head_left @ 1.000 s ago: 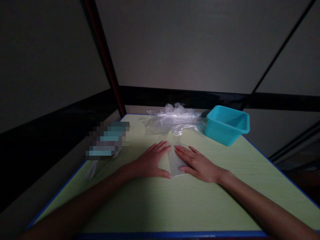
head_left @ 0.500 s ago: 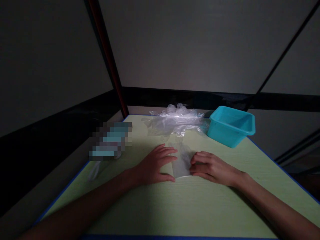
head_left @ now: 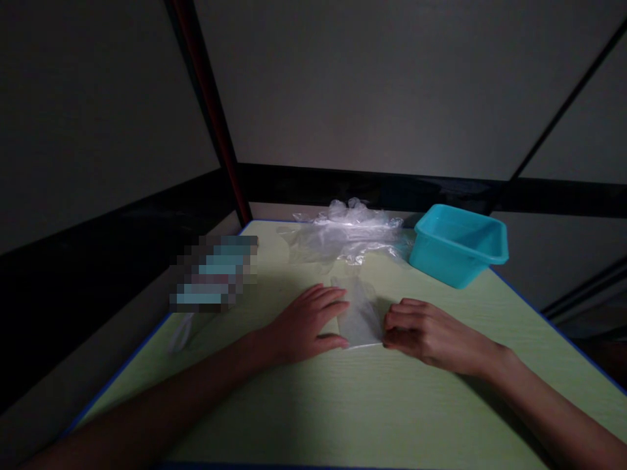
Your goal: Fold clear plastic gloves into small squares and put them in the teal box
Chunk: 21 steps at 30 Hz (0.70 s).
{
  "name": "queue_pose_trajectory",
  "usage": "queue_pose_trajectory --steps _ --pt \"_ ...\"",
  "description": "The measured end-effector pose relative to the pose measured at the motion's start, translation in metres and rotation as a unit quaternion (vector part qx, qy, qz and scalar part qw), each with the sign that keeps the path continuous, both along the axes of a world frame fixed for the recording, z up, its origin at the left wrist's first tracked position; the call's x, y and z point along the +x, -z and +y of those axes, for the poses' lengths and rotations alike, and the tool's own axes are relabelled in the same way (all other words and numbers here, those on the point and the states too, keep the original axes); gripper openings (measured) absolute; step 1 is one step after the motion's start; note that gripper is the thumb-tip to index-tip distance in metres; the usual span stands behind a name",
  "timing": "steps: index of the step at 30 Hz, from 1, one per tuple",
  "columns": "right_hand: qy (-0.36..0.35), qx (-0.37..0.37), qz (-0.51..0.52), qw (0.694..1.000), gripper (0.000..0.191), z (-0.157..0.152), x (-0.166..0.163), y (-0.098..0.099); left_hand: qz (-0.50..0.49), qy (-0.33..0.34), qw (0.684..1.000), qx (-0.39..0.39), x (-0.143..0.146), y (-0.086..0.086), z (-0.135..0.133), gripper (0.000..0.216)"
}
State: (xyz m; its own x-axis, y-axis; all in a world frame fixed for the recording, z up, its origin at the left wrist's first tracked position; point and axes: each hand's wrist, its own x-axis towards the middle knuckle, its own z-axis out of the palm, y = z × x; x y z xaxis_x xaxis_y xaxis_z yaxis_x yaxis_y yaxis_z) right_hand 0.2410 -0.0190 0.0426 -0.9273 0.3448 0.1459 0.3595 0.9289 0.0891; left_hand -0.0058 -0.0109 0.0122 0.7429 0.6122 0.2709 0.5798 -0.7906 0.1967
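Observation:
A thin clear plastic glove [head_left: 361,313] lies flattened on the pale green table [head_left: 343,405] between my hands. My left hand [head_left: 306,324] rests flat on the table, fingers stretched out, with its fingertips on the plastic's left edge. My right hand [head_left: 434,334] sits at the plastic's right edge with its fingers curled under, their tips touching that edge. Whether they pinch it is hard to tell in the dim light.
A heap of crumpled clear plastic gloves [head_left: 347,234] lies at the table's far edge. A turquoise plastic tub [head_left: 458,245] stands at the far right. A blurred-out object [head_left: 215,274] sits at the left edge. Dark walls close in behind.
My right hand slid rightwards off the plastic piece and curled its fingers at the right edge. My left hand stayed nearly still, fingers flat on the left side.

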Motion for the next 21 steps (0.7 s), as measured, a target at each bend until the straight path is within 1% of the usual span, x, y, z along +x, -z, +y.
queue_pose_trajectory --steps 4,9,15,21 --pt "0.013 0.024 -0.010 1.000 0.021 -0.0016 0.0000 0.0008 0.004 0.002 1.000 -0.006 -0.0001 -0.0007 -0.0001 0.055" --pt "0.031 0.034 -0.023 0.999 0.020 -0.0037 -0.0019 -0.0003 0.008 -0.003 1.000 -0.011 0.0001 0.0002 0.0011 0.056" --pt "0.006 0.064 -0.024 0.998 0.021 -0.0048 -0.0035 0.0023 0.016 -0.010 1.000 -0.018 0.0007 -0.0009 0.0010 0.056" --pt "0.009 0.072 -0.002 0.997 0.022 -0.0034 -0.0038 0.0083 0.013 -0.003 1.000 -0.014 -0.0002 0.0016 0.0006 0.057"
